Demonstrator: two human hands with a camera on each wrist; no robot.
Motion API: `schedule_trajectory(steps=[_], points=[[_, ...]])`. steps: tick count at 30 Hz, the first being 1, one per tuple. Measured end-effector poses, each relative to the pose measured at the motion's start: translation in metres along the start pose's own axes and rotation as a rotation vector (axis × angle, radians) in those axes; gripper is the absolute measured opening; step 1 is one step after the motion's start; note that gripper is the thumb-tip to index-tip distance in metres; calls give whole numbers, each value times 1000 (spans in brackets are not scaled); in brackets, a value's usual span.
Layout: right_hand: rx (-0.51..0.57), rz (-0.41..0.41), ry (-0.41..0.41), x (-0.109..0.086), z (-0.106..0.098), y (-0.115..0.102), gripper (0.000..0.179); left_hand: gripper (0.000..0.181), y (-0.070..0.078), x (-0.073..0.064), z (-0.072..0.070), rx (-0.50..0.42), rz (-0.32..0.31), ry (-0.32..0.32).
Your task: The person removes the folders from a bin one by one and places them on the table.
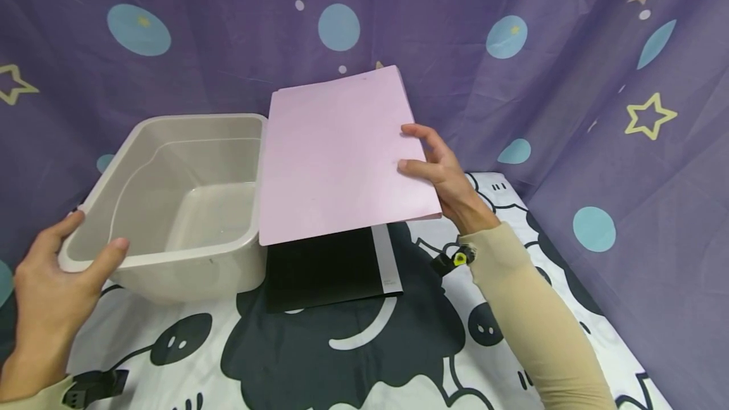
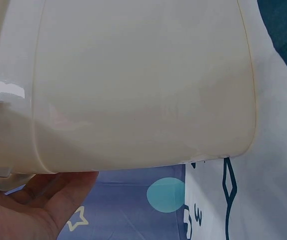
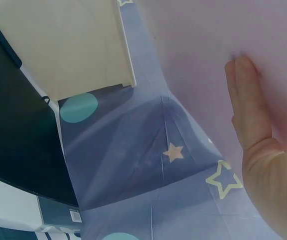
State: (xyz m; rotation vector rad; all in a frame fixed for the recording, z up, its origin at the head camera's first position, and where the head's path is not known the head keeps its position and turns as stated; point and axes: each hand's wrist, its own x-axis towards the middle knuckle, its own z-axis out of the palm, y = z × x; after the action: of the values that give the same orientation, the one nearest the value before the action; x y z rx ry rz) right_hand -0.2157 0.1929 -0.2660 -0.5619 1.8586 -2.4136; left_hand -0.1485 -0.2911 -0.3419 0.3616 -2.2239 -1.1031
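My right hand (image 1: 441, 173) holds a pink folder (image 1: 342, 157) by its right edge, with thumb and index finger on the upper face and the other fingers underneath, seen in the right wrist view against the pink surface (image 3: 198, 45). The folder is tilted, its left edge by the bin's right rim. A light grey plastic bin (image 1: 188, 271) stands on the left, and I see nothing inside it. My left hand (image 1: 59, 277) grips its near left corner, thumb over the rim. Below the pink folder lies a flat black folder-like item (image 1: 324, 271) with a grey strip, partly covered.
A white sheet with black cartoon sheep (image 1: 364, 334) covers the surface under everything. Behind and to the right hangs a purple curtain (image 1: 421, 5) with stars and blue spots. Dark wrist-camera mounts (image 1: 97, 388) sit at both wrists.
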Motion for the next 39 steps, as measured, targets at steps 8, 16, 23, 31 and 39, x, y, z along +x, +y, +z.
schedule_trajectory(steps=[8,16,23,31,39], points=[[5,0,13,-4,-7,-1,56,70,0,-2,2,26,15,1],[3,27,8,-9,-12,0,56,70,-4,-3,2,23,0,0],[17,24,5,-15,-21,4,55,70,-4,-2,2,22,16,9],[31,35,17,-21,-31,3,56,69,-2,-2,2,20,23,9],[17,47,-22,-27,-44,6,55,70,-3,0,2,7,15,7]])
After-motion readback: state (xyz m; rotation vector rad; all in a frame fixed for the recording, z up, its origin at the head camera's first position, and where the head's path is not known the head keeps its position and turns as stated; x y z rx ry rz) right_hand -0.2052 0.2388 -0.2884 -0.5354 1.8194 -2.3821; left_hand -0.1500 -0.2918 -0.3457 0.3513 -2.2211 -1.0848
